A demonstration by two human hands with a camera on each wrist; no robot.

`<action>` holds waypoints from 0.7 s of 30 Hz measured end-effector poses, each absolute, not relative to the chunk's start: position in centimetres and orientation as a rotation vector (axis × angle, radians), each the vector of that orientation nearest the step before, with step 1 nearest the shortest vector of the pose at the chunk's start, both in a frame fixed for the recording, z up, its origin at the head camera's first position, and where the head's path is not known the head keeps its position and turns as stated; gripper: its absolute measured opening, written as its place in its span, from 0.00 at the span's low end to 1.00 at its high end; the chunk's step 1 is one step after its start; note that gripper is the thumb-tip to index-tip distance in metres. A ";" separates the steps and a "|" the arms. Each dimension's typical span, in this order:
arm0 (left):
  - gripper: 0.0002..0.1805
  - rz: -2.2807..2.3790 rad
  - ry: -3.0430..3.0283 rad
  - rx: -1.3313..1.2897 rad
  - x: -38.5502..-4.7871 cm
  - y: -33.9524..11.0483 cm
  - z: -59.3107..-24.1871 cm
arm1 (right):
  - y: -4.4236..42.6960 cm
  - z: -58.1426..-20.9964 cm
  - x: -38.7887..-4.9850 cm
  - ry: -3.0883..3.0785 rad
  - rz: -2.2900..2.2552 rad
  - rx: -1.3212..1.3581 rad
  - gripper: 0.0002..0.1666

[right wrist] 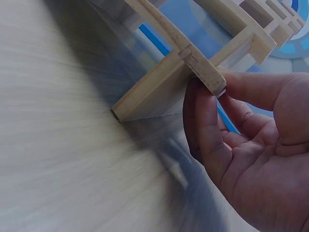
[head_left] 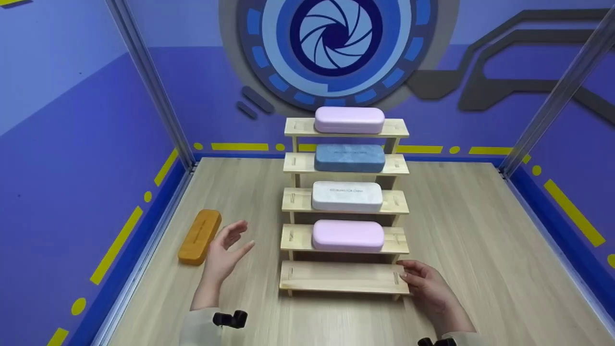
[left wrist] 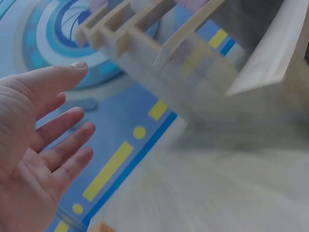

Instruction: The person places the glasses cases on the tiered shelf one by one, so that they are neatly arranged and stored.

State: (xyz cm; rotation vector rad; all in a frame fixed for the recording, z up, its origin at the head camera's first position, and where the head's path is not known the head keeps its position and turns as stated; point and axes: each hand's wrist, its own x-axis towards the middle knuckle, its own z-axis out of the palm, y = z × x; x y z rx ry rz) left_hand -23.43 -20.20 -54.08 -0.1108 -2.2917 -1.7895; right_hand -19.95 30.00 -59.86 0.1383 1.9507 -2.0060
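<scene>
A stepped wooden rack (head_left: 331, 278) stands mid-table, its lowest step bare. On the steps above lie, from the top, a pink glasses case (head_left: 350, 120), a blue glasses case (head_left: 350, 158), a white glasses case (head_left: 347, 196) and another pink glasses case (head_left: 348, 235). My right hand (head_left: 432, 290) pinches the right end of the lowest step between thumb and fingers, as the right wrist view shows. To the rack's left, my left hand (head_left: 226, 254) is held in the air with fingers spread, holding nothing. Just beside it, an orange glasses case (head_left: 199, 237) lies on the table.
The wooden table (head_left: 480, 226) is bounded by blue printed panels, with a back wall (head_left: 192, 96) behind the rack. Metal posts (head_left: 149, 77) rise at the rear corners. Table surface shows on both sides of the rack.
</scene>
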 end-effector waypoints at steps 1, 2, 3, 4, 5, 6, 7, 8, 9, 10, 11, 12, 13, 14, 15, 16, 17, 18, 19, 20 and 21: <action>0.30 -1.790 -2.284 -0.087 -23.4 -20.6 -54.2 | 30.0 -59.9 -20.0 1.948 -2.010 0.143 0.24; 0.30 -1.792 -2.275 -0.066 -23.4 -21.0 -54.3 | 30.0 -59.9 -20.0 1.950 -2.010 0.144 0.24; 0.30 -1.791 -2.269 -0.045 -23.4 -21.4 -54.4 | 30.0 -59.8 -20.0 1.955 -2.006 0.143 0.24; 0.31 -1.786 -2.268 -0.018 -23.4 -21.8 -54.5 | 30.0 -59.8 -20.0 1.958 -2.008 0.151 0.24; 0.31 -1.789 -2.263 0.013 -23.3 -22.2 -54.6 | 30.0 -59.8 -20.0 1.960 -2.008 0.155 0.24; 0.31 -1.785 -2.260 0.037 -23.3 -22.5 -54.7 | 30.0 -59.8 -20.0 1.958 -2.012 0.166 0.23; 0.32 -1.785 -2.254 0.061 -23.3 -22.8 -54.7 | 30.0 -59.8 -19.9 1.957 -2.016 0.171 0.23; 0.32 -1.786 -2.247 0.087 -23.2 -23.1 -54.8 | 29.9 -59.8 -19.9 1.955 -2.018 0.171 0.23; 0.32 -1.786 -2.239 0.115 -23.2 -23.5 -54.9 | 29.9 -59.8 -19.9 1.951 -2.023 0.172 0.23; 0.33 -1.776 -2.233 0.144 -23.2 -23.7 -55.0 | 29.9 -59.8 -19.9 1.946 -2.029 0.167 0.23; 0.33 -1.766 -2.222 0.170 -23.1 -24.0 -55.1 | 29.9 -59.8 -19.9 1.940 -2.032 0.161 0.22; 0.33 -1.755 -2.206 0.196 -23.2 -24.3 -55.3 | 29.9 -59.8 -19.9 1.936 -2.037 0.153 0.22; 0.33 -1.740 -2.195 0.221 -23.2 -24.6 -55.4 | 29.9 -59.8 -19.9 1.931 -2.040 0.141 0.23; 0.33 -1.724 -2.184 0.251 -23.2 -24.9 -55.6 | 29.9 -59.8 -19.9 1.925 -2.044 0.140 0.23; 0.33 -1.712 -2.170 0.279 -23.2 -25.2 -55.8 | 29.9 -59.8 -19.8 1.924 -2.046 0.138 0.23; 0.34 -1.702 -2.154 0.305 -23.2 -25.4 -55.9 | 29.9 -59.8 -19.8 1.923 -2.046 0.139 0.23; 0.34 -1.705 -2.136 0.331 -23.1 -25.7 -56.1 | 29.9 -59.8 -19.8 1.922 -2.047 0.139 0.23; 0.35 -1.708 -2.116 0.354 -23.1 -25.9 -56.3 | 29.9 -59.8 -19.8 1.923 -2.047 0.134 0.24; 0.36 -1.712 -2.097 0.379 -23.1 -26.1 -56.5 | 29.9 -59.8 -19.8 1.923 -2.047 0.141 0.24; 0.37 -1.725 -2.080 0.410 -23.0 -26.4 -56.7 | 29.9 -59.9 -19.9 1.922 -2.049 0.148 0.24; 0.39 -1.736 -2.064 0.437 -22.9 -26.6 -56.9 | 29.9 -59.9 -19.9 1.918 -2.051 0.145 0.24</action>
